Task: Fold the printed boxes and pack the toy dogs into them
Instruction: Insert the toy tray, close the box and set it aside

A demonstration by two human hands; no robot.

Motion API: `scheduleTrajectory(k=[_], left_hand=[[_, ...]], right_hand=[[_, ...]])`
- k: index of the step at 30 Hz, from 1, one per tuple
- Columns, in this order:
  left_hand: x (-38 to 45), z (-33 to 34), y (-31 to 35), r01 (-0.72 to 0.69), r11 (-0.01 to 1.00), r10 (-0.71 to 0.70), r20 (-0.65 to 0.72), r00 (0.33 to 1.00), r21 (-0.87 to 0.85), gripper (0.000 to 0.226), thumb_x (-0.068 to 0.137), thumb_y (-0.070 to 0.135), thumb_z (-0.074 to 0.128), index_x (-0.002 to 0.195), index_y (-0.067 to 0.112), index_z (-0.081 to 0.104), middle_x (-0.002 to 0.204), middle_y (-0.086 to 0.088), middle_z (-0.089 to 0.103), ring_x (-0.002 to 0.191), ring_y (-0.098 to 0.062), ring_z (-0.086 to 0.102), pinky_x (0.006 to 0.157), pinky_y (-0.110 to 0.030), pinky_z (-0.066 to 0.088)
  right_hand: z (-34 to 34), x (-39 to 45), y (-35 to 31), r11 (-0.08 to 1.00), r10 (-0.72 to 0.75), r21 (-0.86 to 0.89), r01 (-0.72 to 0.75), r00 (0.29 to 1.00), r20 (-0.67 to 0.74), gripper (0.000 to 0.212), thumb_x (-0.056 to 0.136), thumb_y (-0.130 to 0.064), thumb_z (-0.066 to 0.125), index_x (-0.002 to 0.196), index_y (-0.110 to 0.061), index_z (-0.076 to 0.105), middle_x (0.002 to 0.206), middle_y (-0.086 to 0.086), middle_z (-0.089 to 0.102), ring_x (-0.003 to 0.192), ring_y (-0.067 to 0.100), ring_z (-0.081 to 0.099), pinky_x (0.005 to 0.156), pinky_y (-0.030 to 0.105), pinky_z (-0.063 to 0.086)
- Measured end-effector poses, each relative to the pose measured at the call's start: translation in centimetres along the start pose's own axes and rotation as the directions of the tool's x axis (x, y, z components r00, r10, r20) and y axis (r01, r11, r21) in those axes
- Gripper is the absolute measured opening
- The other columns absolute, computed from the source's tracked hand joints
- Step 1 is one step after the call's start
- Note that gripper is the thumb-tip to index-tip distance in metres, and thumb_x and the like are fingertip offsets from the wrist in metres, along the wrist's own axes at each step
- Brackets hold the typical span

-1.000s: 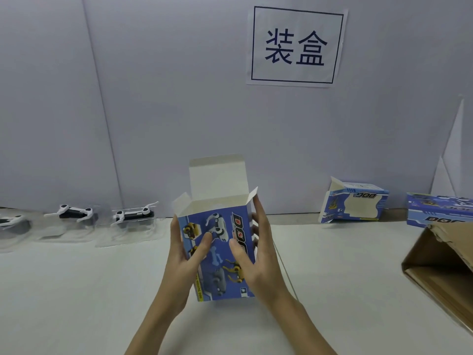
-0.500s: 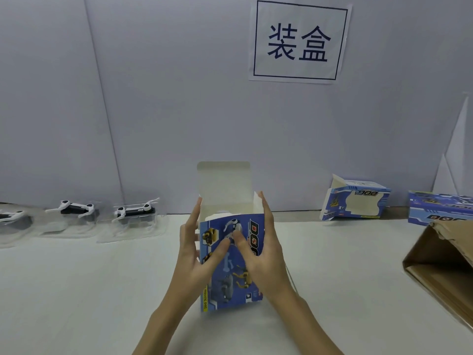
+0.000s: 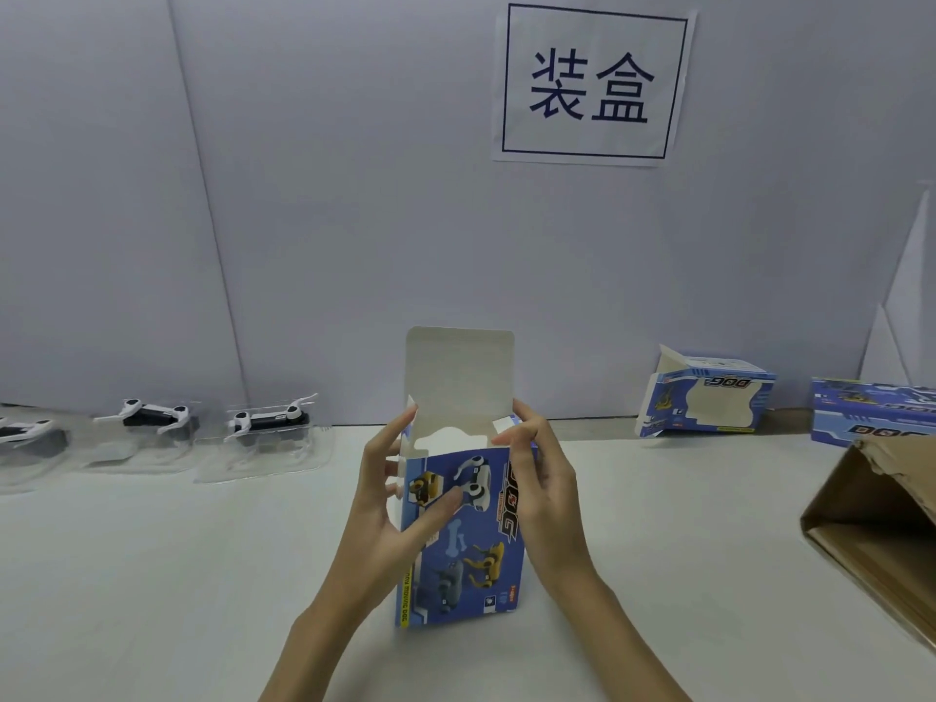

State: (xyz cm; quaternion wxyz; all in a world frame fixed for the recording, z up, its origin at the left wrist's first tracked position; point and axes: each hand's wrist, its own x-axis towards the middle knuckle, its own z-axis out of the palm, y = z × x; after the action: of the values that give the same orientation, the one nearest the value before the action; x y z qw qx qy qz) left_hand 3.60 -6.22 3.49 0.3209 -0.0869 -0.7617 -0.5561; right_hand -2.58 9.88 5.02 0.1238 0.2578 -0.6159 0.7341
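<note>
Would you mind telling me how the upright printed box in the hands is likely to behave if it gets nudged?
The printed box looks empty with its top open, so probably light. Standing tall on a narrow end, it may tip easily. Its thin card walls would likely flex under the left hand and right hand.

A packing workstation is suggested: a printed sign (image 3: 592, 83) is taped at upper right on plain partition panels (image 3: 304, 195), above a white surface (image 3: 152, 575), with a cardboard carton (image 3: 881, 539) at right.
</note>
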Motion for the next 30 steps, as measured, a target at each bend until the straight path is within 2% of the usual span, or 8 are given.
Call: scheduleTrajectory(k=[4, 8, 12, 15, 18, 23, 26, 30], left_hand=[[-0.1, 0.1, 0.2, -0.048, 0.998, 0.047, -0.007, 0.999, -0.030, 0.072, 0.079, 0.047, 0.079, 0.135, 0.062, 0.036, 0.135, 0.026, 0.050, 0.123, -0.006, 0.059, 0.082, -0.016, 0.057], [-0.5, 0.1, 0.0, -0.071, 0.985, 0.080, 0.051, 0.995, -0.157, 0.044, 0.090, 0.030, 0.074, 0.123, 0.045, 0.050, 0.131, 0.009, 0.045, 0.126, -0.029, 0.062, 0.071, -0.034, 0.065], [-0.5, 0.6, 1.0, -0.017, 0.977, 0.017, -0.006, 1.000, -0.213, 0.032, 0.089, 0.048, 0.072, 0.115, 0.039, 0.056, 0.126, 0.013, 0.048, 0.129, -0.019, 0.060, 0.069, -0.032, 0.065], [0.0, 0.6, 1.7, -0.023, 0.985, 0.002, -0.121, 0.993, -0.170, 0.058, 0.080, 0.076, 0.067, 0.112, 0.029, 0.061, 0.130, 0.031, 0.043, 0.131, 0.004, 0.050, 0.067, -0.025, 0.063], [0.5, 0.1, 1.6, 0.052, 0.975, -0.078, -0.112, 0.991, -0.218, 0.022, 0.087, 0.046, 0.069, 0.108, 0.044, 0.067, 0.131, 0.039, 0.049, 0.125, -0.006, 0.061, 0.067, -0.032, 0.065], [0.9, -0.5, 1.8, 0.073, 0.897, -0.100, -0.039, 0.994, -0.436, 0.080, 0.086, 0.035, 0.080, 0.146, 0.061, 0.035, 0.142, 0.013, 0.057, 0.123, -0.027, 0.067, 0.081, -0.052, 0.064], [1.0, -1.0, 1.9, 0.155, 0.890, -0.153, 0.040, 0.987, -0.429, 0.092, 0.070, 0.059, 0.090, 0.146, 0.061, 0.039, 0.140, 0.018, 0.058, 0.122, -0.028, 0.068, 0.079, -0.049, 0.064], [1.0, -1.0, 1.8, 0.174, 0.897, -0.174, 0.037, 0.984, -0.406, 0.076, 0.060, 0.065, 0.093, 0.123, 0.044, 0.056, 0.132, 0.018, 0.064, 0.116, -0.027, 0.071, 0.075, -0.044, 0.065]], right_hand=[[0.0, 0.2, -0.1, 0.999, 0.024, 0.021, -0.024, 0.999, 0.031, 0.024, 0.103, -0.041, 0.047, 0.107, -0.021, 0.060, 0.141, -0.015, 0.055, 0.123, 0.019, 0.064, 0.068, 0.025, 0.061], [0.5, -0.2, -0.4, 0.998, 0.026, 0.046, -0.030, 0.997, 0.076, 0.028, 0.102, -0.043, 0.047, 0.106, -0.018, 0.059, 0.124, -0.024, 0.061, 0.113, 0.019, 0.068, 0.066, 0.027, 0.060], [0.7, -0.4, -0.7, 0.997, 0.034, 0.068, -0.037, 0.998, 0.054, 0.027, 0.099, -0.040, 0.047, 0.106, -0.017, 0.059, 0.125, -0.027, 0.062, 0.103, 0.021, 0.073, 0.061, 0.026, 0.060], [0.4, -0.3, -0.9, 0.997, 0.039, 0.065, -0.040, 0.999, 0.029, 0.021, 0.099, -0.039, 0.054, 0.106, -0.021, 0.063, 0.123, -0.027, 0.064, 0.108, 0.020, 0.072, 0.063, 0.025, 0.061], [0.1, -0.2, -1.3, 1.000, -0.006, 0.015, 0.006, 1.000, -0.011, 0.023, 0.098, -0.037, 0.064, 0.120, -0.029, 0.060, 0.120, -0.014, 0.067, 0.113, 0.024, 0.069, 0.080, 0.040, 0.063], [0.1, -0.3, -1.8, 1.000, -0.005, 0.026, 0.005, 1.000, 0.008, 0.064, 0.095, -0.038, 0.061, 0.153, -0.043, 0.033, 0.127, -0.014, 0.061, 0.121, 0.023, 0.065, 0.087, 0.046, 0.063], [0.1, -0.3, -1.6, 1.000, 0.003, -0.004, -0.003, 0.999, 0.051, 0.055, 0.097, -0.043, 0.058, 0.149, -0.045, 0.041, 0.137, -0.006, 0.058, 0.125, 0.028, 0.063, 0.094, 0.056, 0.059], [0.0, -0.3, -1.2, 0.998, -0.033, 0.059, 0.031, 0.999, 0.032, 0.031, 0.096, -0.037, 0.057, 0.127, -0.041, 0.056, 0.129, -0.003, 0.063, 0.120, 0.030, 0.065, 0.094, 0.061, 0.055]])
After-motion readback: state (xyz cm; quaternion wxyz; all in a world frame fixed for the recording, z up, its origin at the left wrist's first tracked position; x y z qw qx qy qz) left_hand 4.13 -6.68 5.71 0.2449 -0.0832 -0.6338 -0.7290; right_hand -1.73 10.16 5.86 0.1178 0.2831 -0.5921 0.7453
